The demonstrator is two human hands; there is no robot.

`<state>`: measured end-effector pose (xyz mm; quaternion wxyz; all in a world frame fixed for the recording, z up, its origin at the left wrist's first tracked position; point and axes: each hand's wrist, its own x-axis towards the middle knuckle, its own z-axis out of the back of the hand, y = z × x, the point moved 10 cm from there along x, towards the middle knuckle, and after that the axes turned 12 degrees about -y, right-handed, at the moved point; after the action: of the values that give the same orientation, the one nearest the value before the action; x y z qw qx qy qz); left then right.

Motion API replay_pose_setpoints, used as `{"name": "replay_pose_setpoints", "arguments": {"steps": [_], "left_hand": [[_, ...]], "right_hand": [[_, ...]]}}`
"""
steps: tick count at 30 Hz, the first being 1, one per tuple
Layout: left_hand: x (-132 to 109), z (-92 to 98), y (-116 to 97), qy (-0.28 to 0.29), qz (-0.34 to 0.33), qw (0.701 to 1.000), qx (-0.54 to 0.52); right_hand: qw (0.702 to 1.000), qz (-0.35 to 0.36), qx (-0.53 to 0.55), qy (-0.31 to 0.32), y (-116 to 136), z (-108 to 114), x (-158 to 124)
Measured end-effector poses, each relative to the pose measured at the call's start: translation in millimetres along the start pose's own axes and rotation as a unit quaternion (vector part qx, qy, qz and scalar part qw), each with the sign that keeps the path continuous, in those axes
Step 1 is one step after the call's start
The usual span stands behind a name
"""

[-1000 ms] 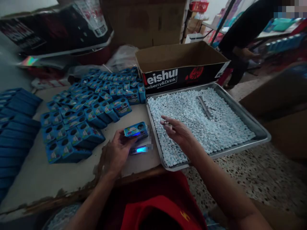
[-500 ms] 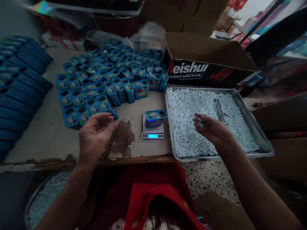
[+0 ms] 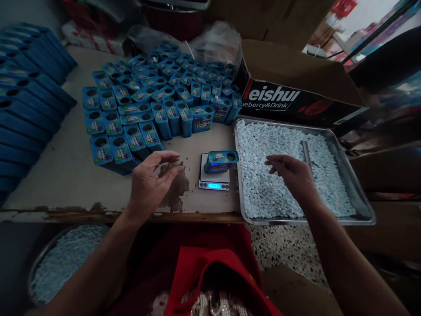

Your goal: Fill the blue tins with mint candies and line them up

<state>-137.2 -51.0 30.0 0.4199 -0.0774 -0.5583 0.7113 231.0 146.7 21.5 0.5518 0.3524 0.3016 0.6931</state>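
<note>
My left hand (image 3: 154, 186) hovers over the table, left of the scale, its thumb and fingers apart with nothing between them. A blue printed box (image 3: 222, 163) with a round hole in its top rests on the small digital scale (image 3: 213, 176), whose display is lit. Over the metal tray (image 3: 241, 193) of pale blue and white candies (image 3: 263, 188), my right hand (image 3: 289, 173) has its fingertips drawn together. Whatever they may pinch is too small to make out. A flat metal bar (image 3: 306, 153) lies on the candies, just behind my right hand.
Many blue boxes (image 3: 134, 107) with holes in their tops stand grouped at the back left. More blue boxes (image 3: 29, 127) are stacked at the far left. An open black carton (image 3: 296, 96) sits behind the tray. Below the table is a round container of candies (image 3: 66, 263).
My left hand has moved right, closer to the scale, with its fingers more spread. My right hand stays over the tray; candies seen at its fingers earlier are no longer distinct. The view has shifted slightly.
</note>
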Motion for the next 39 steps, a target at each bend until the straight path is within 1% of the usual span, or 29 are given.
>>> {"name": "replay_pose_setpoints", "arguments": {"steps": [3,6,9,11,13,15,17,19,20,21,22,23,24,26,27,28,30,31,32,34,35,37,39], "left_hand": [[1.4,-7.5,-7.5,0.007,0.002,1.000,0.012],[1.5,-17.8,-13.6,0.018,0.006,1.000,-0.001],[-0.7,-27.4,-19.6,0.027,-0.006,0.999,-0.031],[-2.8,-35.3,-22.5,0.036,-0.013,0.999,-0.038],[-3.7,-46.4,-27.7,0.044,-0.024,0.998,-0.027],[-3.8,-65.0,-41.4,0.066,-0.065,0.996,0.004],[-6.3,-92.5,-61.0,0.123,-0.127,0.983,0.044],[-9.8,-115.4,-78.3,0.188,-0.181,0.961,0.087],[-9.4,-118.8,-85.5,0.206,-0.199,0.953,0.102],[-5.9,-114.4,-92.0,0.207,-0.213,0.949,0.110],[1.4,-101.5,-98.0,0.189,-0.220,0.950,0.110],[12.6,-80.8,-102.6,0.158,-0.223,0.956,0.108],[27.3,-53.6,-105.6,0.117,-0.221,0.962,0.106],[66.9,13.2,-104.0,0.025,-0.207,0.970,0.125],[90.6,48.1,-100.5,-0.016,-0.202,0.968,0.149],[116.8,81.4,-94.5,-0.048,-0.195,0.963,0.177],[174.7,144.4,-73.6,-0.108,-0.156,0.956,0.225],[202.9,171.4,-62.6,-0.133,-0.139,0.954,0.232],[229.2,192.8,-51.0,-0.146,-0.125,0.954,0.232],[273.5,216.9,-27.1,-0.133,-0.100,0.952,0.257],[290.0,221.6,-16.7,-0.117,-0.094,0.951,0.270],[312.5,221.5,2.0,-0.086,-0.091,0.949,0.289],[325.7,214.3,19.8,-0.060,-0.090,0.950,0.293]], "right_hand": [[0.990,-0.099,0.101,0.008,-16.8,-5.5,1.5],[0.973,-0.170,0.148,0.049,-32.3,-17.0,-2.3],[0.966,-0.182,0.155,0.095,-36.1,-26.3,-7.1],[0.966,-0.175,0.157,0.109,-33.4,-29.3,-9.3],[0.972,-0.152,0.139,0.110,-27.2,-30.1,-9.8],[0.987,-0.097,0.079,0.103,-16.6,-29.3,-8.1],[0.996,-0.004,-0.011,0.090,0.6,-29.3,-5.3],[0.991,0.092,-0.079,0.065,21.1,-31.8,-3.1],[0.986,0.127,-0.091,0.054,31.1,-35.1,-2.3],[0.984,0.151,-0.089,0.044,40.3,-40.2,-1.3],[0.983,0.164,-0.073,0.038,49.0,-47.7,-0.1],[0.983,0.171,-0.049,0.039,58.3,-58.1,1.0],[0.982,0.180,-0.022,0.048,69.5,-72.1,1.4],[0.972,0.222,0.022,0.075,101.5,-106.9,-0.2],[0.961,0.257,0.035,0.094,121.9,-127.0,-2.7],[0.947,0.298,0.037,0.117,143.8,-148.6,-6.3],[0.909,0.386,0.013,0.157,186.4,-191.5,-13.6],[0.889,0.426,-0.009,0.169,205.0,-211.2,-15.7],[0.867,0.465,-0.036,0.177,221.1,-229.7,-16.8],[0.819,0.533,-0.095,0.188,244.2,-262.2,-17.0],[0.797,0.558,-0.123,0.195,250.9,-276.1,-16.0],[0.761,0.589,-0.166,0.213,257.7,-297.5,-13.4],[0.742,0.602,-0.186,0.229,261.3,-309.0,-12.2]]}}
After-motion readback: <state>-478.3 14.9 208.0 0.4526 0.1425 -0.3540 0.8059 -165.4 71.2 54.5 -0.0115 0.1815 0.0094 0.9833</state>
